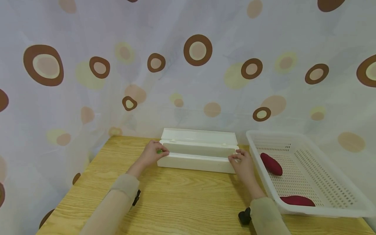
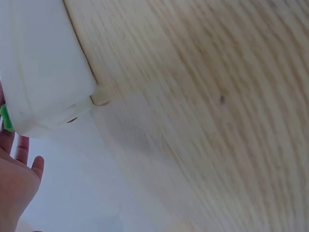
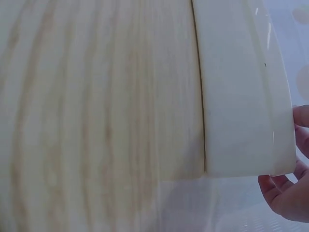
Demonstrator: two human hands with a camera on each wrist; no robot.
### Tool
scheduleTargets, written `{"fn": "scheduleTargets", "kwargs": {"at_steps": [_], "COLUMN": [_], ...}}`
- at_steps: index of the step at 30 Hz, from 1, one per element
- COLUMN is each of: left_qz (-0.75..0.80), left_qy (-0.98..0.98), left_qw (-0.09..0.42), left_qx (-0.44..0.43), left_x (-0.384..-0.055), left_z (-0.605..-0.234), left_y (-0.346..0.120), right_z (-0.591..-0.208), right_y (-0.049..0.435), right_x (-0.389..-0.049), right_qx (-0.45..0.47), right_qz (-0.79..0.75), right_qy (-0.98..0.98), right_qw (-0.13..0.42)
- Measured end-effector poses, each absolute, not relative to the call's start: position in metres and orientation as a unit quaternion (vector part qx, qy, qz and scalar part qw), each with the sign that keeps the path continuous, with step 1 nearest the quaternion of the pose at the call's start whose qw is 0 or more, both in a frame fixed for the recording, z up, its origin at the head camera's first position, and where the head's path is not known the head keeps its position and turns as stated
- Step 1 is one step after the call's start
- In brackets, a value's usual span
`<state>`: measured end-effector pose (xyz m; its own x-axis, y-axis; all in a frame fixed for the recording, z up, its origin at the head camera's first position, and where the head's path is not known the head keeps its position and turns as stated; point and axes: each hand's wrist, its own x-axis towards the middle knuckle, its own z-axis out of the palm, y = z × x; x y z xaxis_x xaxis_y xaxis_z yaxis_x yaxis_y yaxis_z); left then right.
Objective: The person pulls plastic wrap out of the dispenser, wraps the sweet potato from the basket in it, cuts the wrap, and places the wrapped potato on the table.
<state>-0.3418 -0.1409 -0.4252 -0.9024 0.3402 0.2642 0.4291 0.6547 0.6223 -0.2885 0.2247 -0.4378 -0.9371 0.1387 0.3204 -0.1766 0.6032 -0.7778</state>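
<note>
A long white box point(image 1: 196, 164) stands on the table near the back, its lid point(image 1: 199, 136) tipped back toward the wall. At its left end my left hand point(image 1: 150, 152) holds the front rim, thumb and fingers bent over the corner. Beside those fingers shows a small green piece point(image 2: 6, 117), partly hidden. My right hand point(image 1: 241, 160) grips the right end of the same rim, thumb in front. In the right wrist view, the fingers point(image 3: 270, 191) curl about the box's end. What lies deep inside the box cannot be made out.
To the right sits a white perforated basket point(image 1: 332, 169) holding a dark red sweet potato point(image 1: 271, 164) and a second similar sweet potato point(image 1: 298, 200). A patterned curtain point(image 1: 188, 85) hangs behind the wooden table point(image 1: 182, 202).
</note>
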Motion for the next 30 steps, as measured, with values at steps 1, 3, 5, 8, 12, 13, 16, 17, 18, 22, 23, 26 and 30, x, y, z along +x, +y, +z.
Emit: {"fn": "scheduleTargets", "kwargs": {"at_steps": [1,3,5,8,12,13,16,17,18,22,23,26,30], "left_qz": [-0.36,-0.367,-0.372,-0.376,-0.368,-0.363,-0.349,-0.344,-0.338,-0.325,-0.325,-0.32,-0.319], "left_qy": [-0.908,-0.908,-0.908,-0.907,-0.907,-0.908,-0.913,-0.914,-0.916,-0.922,-0.922,-0.923,-0.921], "left_qw": [0.059,0.052,0.05,0.055,0.075,0.082,0.098,0.102,0.106,0.111,0.11,0.115,0.13], "left_qx": [-0.206,-0.193,-0.185,-0.182,-0.189,-0.191,-0.19,-0.188,-0.187,-0.18,-0.178,-0.177,-0.183], "left_x": [-0.342,-0.342,-0.343,-0.343,-0.344,-0.344,-0.346,-0.346,-0.346,-0.348,-0.348,-0.348,-0.349], "left_z": [-0.425,-0.423,-0.422,-0.422,-0.422,-0.422,-0.422,-0.422,-0.422,-0.423,-0.423,-0.423,-0.425], "left_y": [-0.14,-0.14,-0.139,-0.137,-0.136,-0.135,-0.133,-0.133,-0.132,-0.129,-0.128,-0.127,-0.126], "right_z": [-0.437,-0.435,-0.434,-0.432,-0.432,-0.432,-0.433,-0.433,-0.434,-0.437,-0.438,-0.44,-0.443], "right_y": [0.224,0.224,0.224,0.223,0.222,0.222,0.221,0.221,0.221,0.223,0.224,0.226,0.226], "right_x": [-0.289,-0.289,-0.29,-0.291,-0.292,-0.293,-0.294,-0.295,-0.296,-0.3,-0.3,-0.302,-0.304], "right_qx": [0.008,0.003,-0.001,-0.006,-0.012,-0.012,-0.005,0.0,0.004,0.018,0.019,0.015,0.012], "right_qz": [0.448,0.448,0.444,0.434,0.416,0.41,0.389,0.382,0.374,0.335,0.328,0.318,0.329], "right_qy": [-0.876,-0.876,-0.878,-0.883,-0.891,-0.893,-0.901,-0.903,-0.904,-0.912,-0.913,-0.913,-0.905], "right_qw": [0.178,0.179,0.18,0.18,0.18,0.183,0.194,0.199,0.206,0.235,0.242,0.256,0.269]}}
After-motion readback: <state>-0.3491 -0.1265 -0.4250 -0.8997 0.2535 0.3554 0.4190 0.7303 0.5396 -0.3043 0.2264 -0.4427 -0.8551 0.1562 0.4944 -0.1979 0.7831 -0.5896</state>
